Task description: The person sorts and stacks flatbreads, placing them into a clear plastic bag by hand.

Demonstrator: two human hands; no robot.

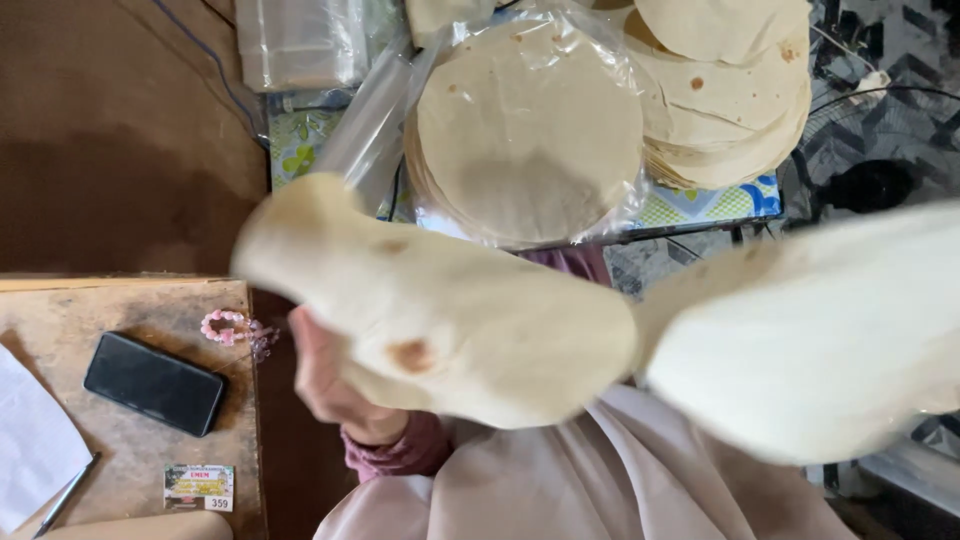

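The left hand (330, 375) grips a floppy flatbread (440, 310) from beneath; a second flatbread (820, 330) hangs at right, its holding hand hidden. Beyond, a clear plastic bag (600, 210) encloses a flatbread stack (528, 130), beside an unbagged pile (730, 90)

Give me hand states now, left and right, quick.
Left hand: closed on a flatbread, lifted and blurred.
Right hand: hidden behind a second flatbread; state cannot be told.
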